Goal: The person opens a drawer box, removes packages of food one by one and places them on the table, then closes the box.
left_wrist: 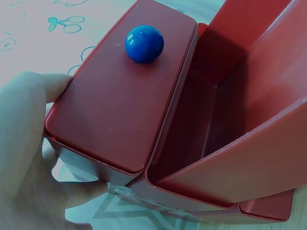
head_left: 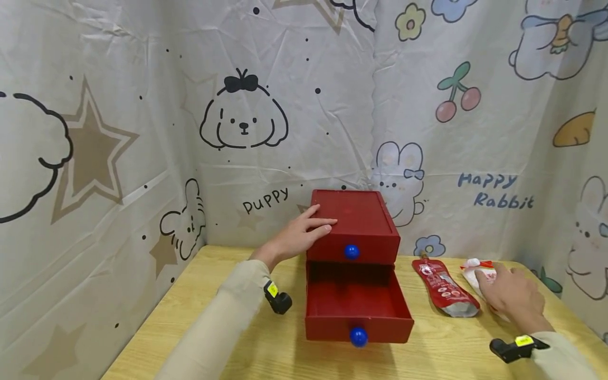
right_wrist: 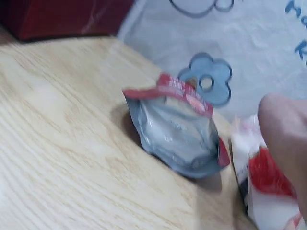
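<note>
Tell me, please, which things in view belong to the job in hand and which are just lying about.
Likely in the job:
red drawer box, touched by the left hand
its pulled-out drawer
white-and-red packet, at the right hand

Apparently just about:
red pouch, untouched, though possibly wanted later
patterned cloth, hanging behind

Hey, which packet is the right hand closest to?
The white packet with red on it: the right hand partly covers it in the head view. The red pouch lies to its left, apart from that hand.
</note>
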`<state>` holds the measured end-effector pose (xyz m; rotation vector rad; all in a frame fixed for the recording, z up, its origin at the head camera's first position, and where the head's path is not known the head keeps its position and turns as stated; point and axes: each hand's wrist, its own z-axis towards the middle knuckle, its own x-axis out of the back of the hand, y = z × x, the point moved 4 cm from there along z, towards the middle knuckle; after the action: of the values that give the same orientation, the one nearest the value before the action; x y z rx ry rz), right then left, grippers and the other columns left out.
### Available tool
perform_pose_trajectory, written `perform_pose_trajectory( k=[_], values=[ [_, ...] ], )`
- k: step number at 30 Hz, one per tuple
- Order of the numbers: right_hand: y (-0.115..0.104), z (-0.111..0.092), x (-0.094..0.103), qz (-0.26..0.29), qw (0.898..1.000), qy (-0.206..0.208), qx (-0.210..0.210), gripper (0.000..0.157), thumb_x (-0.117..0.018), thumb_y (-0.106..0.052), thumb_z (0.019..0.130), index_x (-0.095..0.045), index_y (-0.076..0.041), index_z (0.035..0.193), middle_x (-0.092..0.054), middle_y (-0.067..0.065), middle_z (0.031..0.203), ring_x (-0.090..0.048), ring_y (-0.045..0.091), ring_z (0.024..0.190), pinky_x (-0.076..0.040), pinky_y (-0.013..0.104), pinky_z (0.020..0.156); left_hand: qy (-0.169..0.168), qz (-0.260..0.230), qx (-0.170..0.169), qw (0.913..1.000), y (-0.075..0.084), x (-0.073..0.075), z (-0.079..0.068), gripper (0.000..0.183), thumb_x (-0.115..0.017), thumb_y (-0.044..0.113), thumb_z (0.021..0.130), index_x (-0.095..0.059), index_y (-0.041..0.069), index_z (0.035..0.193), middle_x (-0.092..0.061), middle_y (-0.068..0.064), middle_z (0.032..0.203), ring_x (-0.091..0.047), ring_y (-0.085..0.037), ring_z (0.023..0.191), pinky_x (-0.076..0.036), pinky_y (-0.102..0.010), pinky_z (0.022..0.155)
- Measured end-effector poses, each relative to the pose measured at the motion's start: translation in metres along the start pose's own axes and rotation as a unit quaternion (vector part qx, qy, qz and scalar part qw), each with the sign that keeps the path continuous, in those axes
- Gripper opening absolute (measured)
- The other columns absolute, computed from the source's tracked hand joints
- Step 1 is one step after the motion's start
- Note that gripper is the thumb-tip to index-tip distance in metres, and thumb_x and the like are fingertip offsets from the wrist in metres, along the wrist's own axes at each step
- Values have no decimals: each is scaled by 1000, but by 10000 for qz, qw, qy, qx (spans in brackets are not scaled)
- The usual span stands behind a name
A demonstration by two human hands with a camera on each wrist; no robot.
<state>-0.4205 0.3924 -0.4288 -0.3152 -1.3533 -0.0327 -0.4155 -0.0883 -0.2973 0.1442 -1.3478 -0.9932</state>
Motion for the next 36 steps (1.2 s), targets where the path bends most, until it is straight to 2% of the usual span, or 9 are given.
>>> perform_pose_trajectory(
  k=[3, 5, 11, 16, 20, 25, 30, 34, 36],
  values=[
    [-19, -8, 19, 348, 9948, 938, 198, 74, -44, -57, 90, -40, 5, 131, -35, 38, 120, -37, 56, 100, -38, 65, 72, 22, 24, -27, 10000, 1, 1, -1, 38, -46, 48, 94, -58, 34, 128, -17, 1, 153, -17, -23, 137, -20, -49, 105],
    [-36, -15, 32, 712, 9872, 1342, 475, 64, -47, -48, 92, -43, 3, 130, -39, 35, 120, -39, 53, 102, -37, 65, 75, 19, 48, -26, 10000, 1, 1, -1, 38, -46, 48, 95, -57, 34, 128, -17, 1, 153, -17, -24, 137, -20, -49, 105],
    [-87, -36, 71, 1827, 9584, 1751, 1321, 53, -48, -40, 94, -47, -1, 131, -51, 27, 116, -51, 43, 96, -40, 59, 71, 59, -29, -24, 10000, 1, 0, -1, 38, -47, 44, 95, -58, 30, 128, -16, -1, 153, -17, -25, 137, -19, -49, 105],
    [-119, -54, 96, 2182, 9427, 1788, 1784, 46, -49, -36, 95, -51, -3, 127, -55, 24, 113, -55, 41, 94, -42, 57, 73, 39, -45, 19, 10000, 1, -1, -1, 38, -46, 46, 95, -57, 32, 129, -16, 0, 153, -16, -25, 137, -20, -50, 105],
    [-139, -75, 113, 2432, 9337, 1747, 1965, 42, -49, -35, 95, -52, -6, 125, -57, 18, 110, -56, 35, 93, -45, 53, 73, 17, -54, 56, 10000, 1, -1, -1, 38, -46, 48, 94, -57, 34, 129, -16, 1, 153, -16, -24, 137, -20, -50, 105],
    [-162, -102, 133, 2610, 9219, 1707, 2300, 36, -53, -33, 94, -55, -10, 123, -60, 9, 105, -57, 27, 91, -47, 37, 72, 49, -146, 19, 9999, 2, 0, -1, 38, -47, 47, 94, -57, 33, 128, -16, 0, 153, -16, -24, 137, -19, -51, 105],
    [-184, -133, 145, 2880, 9085, 1393, 2688, 27, -58, -28, 93, -59, -17, 117, -62, -2, 102, -58, 18, 89, -46, 21, 69, 71, -118, -35, 9999, 2, -1, -1, 37, -47, 44, 95, -58, 30, 129, -16, -2, 153, -16, -25, 137, -20, -49, 105],
    [-197, -158, 146, 3081, 9034, 1074, 2782, 23, -58, -26, 93, -60, -20, 114, -62, -7, 101, -57, 12, 88, -47, 23, 70, 95, -114, -13, 9999, 3, -2, -1, 36, -47, 42, 96, -58, 30, 128, -17, -2, 153, -17, -25, 137, -20, -48, 105],
    [-201, -171, 144, 3309, 9020, 726, 2677, 22, -57, -27, 94, -60, -19, 114, -62, -7, 102, -57, 11, 88, -48, 24, 71, 92, -110, -4, 9999, 4, -3, -2, 36, -48, 41, 96, -58, 30, 128, -17, -2, 153, -17, -25, 137, -20, -48, 105]
  ],
)
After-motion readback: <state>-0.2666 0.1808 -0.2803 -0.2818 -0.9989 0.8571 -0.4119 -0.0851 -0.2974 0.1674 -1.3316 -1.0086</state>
